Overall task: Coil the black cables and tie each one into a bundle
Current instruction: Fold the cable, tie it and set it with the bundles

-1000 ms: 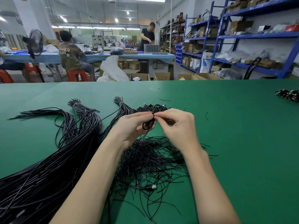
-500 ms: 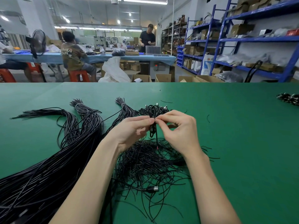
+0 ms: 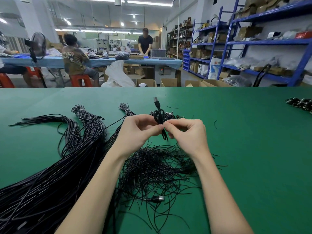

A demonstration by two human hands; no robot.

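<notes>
Uncoiled cables lie left of the tie pile on the table.

Long cables run off the left edge — faces beyond blurred.

My view: two bare forearms, no sleeves visible anywhere up to the bottom edge of the pic. Left hand and right hand both bare, no gloves, no rings, no watch or wristband on either wrist. Nails short, unpainted as far as I can tell. Forearms slim, smooth, no marks or tattoos showing. Nothing worn on the parts I can see; upper arms, elbows etc. are out of frame.
</notes>
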